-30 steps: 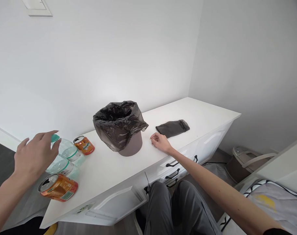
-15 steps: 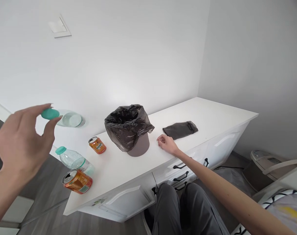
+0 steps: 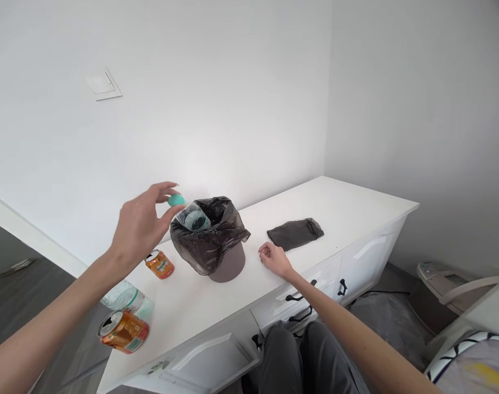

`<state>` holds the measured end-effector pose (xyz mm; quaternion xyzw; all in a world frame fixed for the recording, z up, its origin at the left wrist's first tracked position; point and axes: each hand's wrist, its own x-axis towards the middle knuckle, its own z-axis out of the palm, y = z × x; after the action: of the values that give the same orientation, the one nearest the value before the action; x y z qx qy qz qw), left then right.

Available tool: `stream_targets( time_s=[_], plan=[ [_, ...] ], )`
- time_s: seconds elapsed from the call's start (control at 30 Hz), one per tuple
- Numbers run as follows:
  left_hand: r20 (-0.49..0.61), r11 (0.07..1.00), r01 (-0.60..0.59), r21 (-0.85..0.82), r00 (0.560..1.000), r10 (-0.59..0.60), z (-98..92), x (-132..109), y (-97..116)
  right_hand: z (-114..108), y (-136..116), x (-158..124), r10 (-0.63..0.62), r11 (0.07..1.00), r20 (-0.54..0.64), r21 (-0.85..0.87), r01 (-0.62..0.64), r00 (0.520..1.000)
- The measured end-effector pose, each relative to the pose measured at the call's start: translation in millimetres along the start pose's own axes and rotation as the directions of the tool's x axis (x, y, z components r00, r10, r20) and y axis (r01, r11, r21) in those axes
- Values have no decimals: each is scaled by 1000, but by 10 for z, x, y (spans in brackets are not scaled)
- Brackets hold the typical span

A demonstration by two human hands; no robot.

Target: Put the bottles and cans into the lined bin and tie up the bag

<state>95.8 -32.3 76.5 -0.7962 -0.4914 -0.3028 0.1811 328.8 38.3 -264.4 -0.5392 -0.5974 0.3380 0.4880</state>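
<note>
My left hand (image 3: 144, 224) pinches a clear plastic bottle (image 3: 195, 218) by its green cap (image 3: 176, 201). The bottle tilts over the mouth of a small bin (image 3: 228, 265), its base at the opening. A dark bin bag (image 3: 208, 246) lines the bin and hangs over its rim. Resting on the countertop to the right of the bin, my right hand (image 3: 275, 258) has its fingers curled, and whatever may be in them is hidden. Just behind it lies a folded dark plastic bag (image 3: 295, 233).
Left of the bin stands an orange soda can (image 3: 159, 265). A second orange can (image 3: 124, 331) and another clear bottle (image 3: 126, 296), partly behind my left forearm, are near the left end of the white countertop (image 3: 183, 317). Black handles (image 3: 300, 313) stick out from the cabinet front.
My left hand has carried the bottle rightward from the left side to the bin's mouth. My right hand stays at its spot on the countertop. The view has tilted slightly up.
</note>
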Motion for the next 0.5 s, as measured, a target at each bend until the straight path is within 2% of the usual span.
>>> stream_targets(
  time_s=[0.1,0.17,0.27,0.4,0.5],
  plan=[
    [163,998,42,-43,986,-34,239,68,-246,7,-22,4,0,1000,2,4,0,1000],
    [274,993,86,-77,960,-62,381,80,-413,14,-31,1,3,1000,7,7,-3,1000],
    [382,979,167,-117,918,-111,570,67,-626,21,-38,-4,16,1000,12,6,-16,1000],
    [474,971,205,-127,872,-122,719,35,-786,15,-67,-8,33,999,16,-2,-33,999],
    [440,988,147,-38,890,-116,689,-17,-862,2,-107,-19,39,999,16,-7,-39,999]
  ],
)
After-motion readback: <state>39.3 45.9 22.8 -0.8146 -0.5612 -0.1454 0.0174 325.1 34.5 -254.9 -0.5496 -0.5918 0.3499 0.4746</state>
